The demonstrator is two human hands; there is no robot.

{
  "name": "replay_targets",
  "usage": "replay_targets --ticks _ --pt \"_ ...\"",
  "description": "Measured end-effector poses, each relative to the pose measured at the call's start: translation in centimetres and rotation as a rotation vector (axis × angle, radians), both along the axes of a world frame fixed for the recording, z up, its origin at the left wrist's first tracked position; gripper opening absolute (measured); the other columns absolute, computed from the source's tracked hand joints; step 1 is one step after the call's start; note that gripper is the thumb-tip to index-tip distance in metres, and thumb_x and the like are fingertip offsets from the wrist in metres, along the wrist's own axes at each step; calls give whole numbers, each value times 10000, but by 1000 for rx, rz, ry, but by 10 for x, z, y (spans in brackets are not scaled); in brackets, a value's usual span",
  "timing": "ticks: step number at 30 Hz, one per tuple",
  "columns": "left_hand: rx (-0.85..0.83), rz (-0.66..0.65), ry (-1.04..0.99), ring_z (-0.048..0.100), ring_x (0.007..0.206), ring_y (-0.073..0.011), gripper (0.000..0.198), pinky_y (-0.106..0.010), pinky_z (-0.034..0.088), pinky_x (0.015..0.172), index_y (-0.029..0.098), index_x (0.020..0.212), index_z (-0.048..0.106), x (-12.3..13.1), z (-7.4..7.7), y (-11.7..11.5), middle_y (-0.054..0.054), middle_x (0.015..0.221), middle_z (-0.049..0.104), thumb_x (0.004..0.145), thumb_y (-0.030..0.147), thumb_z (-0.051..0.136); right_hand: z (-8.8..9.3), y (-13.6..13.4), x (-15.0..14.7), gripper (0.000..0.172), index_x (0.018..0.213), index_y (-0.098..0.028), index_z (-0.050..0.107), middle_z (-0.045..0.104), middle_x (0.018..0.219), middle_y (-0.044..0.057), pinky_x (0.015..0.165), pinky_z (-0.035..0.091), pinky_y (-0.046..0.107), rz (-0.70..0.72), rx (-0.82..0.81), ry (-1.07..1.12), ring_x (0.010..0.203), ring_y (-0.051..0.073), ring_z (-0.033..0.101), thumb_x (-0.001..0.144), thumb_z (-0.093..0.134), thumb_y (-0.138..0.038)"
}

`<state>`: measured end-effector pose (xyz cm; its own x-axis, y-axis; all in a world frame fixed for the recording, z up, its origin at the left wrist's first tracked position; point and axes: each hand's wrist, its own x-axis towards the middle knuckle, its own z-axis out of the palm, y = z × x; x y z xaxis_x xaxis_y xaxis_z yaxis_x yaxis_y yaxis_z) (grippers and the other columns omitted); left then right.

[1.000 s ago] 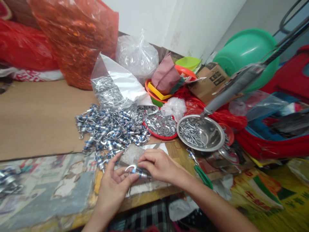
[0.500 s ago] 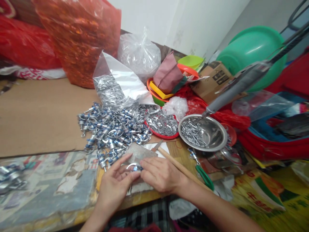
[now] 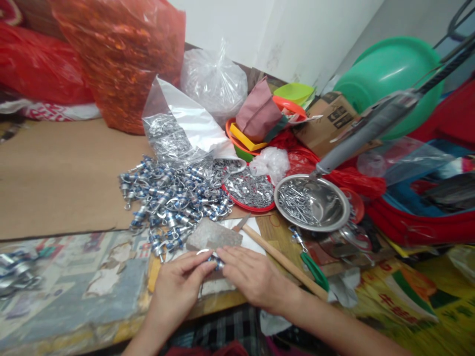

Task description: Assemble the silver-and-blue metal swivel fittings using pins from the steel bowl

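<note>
Fitting (image 3: 218, 264) of silver and blue metal, with a pale curved hook, sits between the two hands over the near side of the table (image 3: 269, 227). The left hand (image 3: 180, 279) pinches its left end between thumb and fingers; the right hand (image 3: 256, 279) lays its fingers along the other end, though whether they close on it I cannot tell. Just beyond the hands lies a flat grey block (image 3: 213, 235), and a wooden handle (image 3: 285, 259) slants away to its right, passing near the right forearm. Farther left spreads a heap of similar fittings (image 3: 174, 193). On the far side, a red-rimmed tray (image 3: 256, 208) holds small silver pieces, and right of it a steel bowl (image 3: 332, 202) contains thin metal pins.
</note>
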<state>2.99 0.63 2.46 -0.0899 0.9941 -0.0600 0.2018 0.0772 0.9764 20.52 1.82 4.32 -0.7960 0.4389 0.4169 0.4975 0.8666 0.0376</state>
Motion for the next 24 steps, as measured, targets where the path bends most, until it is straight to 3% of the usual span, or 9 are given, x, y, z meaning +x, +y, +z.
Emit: replay_targets --ticks 3,5,7,9,11,15,18,21,24 --pt "-8 -23 36 657 762 -254 114 -346 511 711 281 684 729 1 1 1 -29 751 735 615 284 639 -13 0 26 286 1082 -127 501 610 1036 123 836 462 344 -381 -132 187 996 187 553 850 335 -109" --pt "-7 -44 53 656 766 -256 117 -345 514 698 283 682 730 0 2 1 -32 750 734 625 288 628 -23 4 44 291 1109 -129 497 613 960 137 753 476 386 -675 -190 107 903 236 577 835 424 -197" --pt "-6 -39 60 655 756 -256 109 -349 514 699 275 661 732 0 3 2 -37 738 733 622 286 631 -30 7 57 296 1074 -135 527 608 879 124 676 480 382 -812 -310 -38 821 255 586 809 485 -260" --pt "-47 -2 12 657 726 -249 95 -349 521 693 255 650 732 1 3 2 -41 724 730 602 280 654 -32 8 63 230 1002 -157 553 601 839 88 655 480 343 -813 -453 -38 788 229 591 809 481 -260" --pt "-135 56 -135 659 685 -231 178 -334 536 661 224 737 726 3 1 1 -42 708 725 568 268 691 -26 6 63 184 960 -174 550 598 857 64 672 480 310 -785 -522 114 794 198 591 807 478 -247" --pt "-215 133 -462 655 711 -192 690 -277 545 653 170 1147 527 8 -4 -1 -26 702 699 498 231 755 5 -9 49 303 1110 -212 502 597 1005 68 757 474 302 -605 -485 374 904 189 576 807 489 -221" --pt "-192 130 -514 649 678 -172 876 -267 544 643 174 1273 352 8 -4 -1 5 643 668 500 227 762 25 -20 36 435 1240 -273 421 591 1047 54 766 471 277 -406 -412 422 916 170 575 824 468 -154" --pt "-187 97 -558 649 629 -174 916 -298 548 630 183 1299 281 8 -1 -2 17 613 655 517 226 755 28 -26 28 497 1274 -278 388 613 957 51 692 483 261 -330 -387 288 821 159 590 820 416 -77" --pt "-187 94 -578 649 609 -176 922 -310 547 621 182 1301 262 9 0 -2 11 608 657 522 221 752 20 -30 26 512 1277 -259 393 623 871 50 633 484 267 -346 -411 104 741 161 588 809 373 -52"
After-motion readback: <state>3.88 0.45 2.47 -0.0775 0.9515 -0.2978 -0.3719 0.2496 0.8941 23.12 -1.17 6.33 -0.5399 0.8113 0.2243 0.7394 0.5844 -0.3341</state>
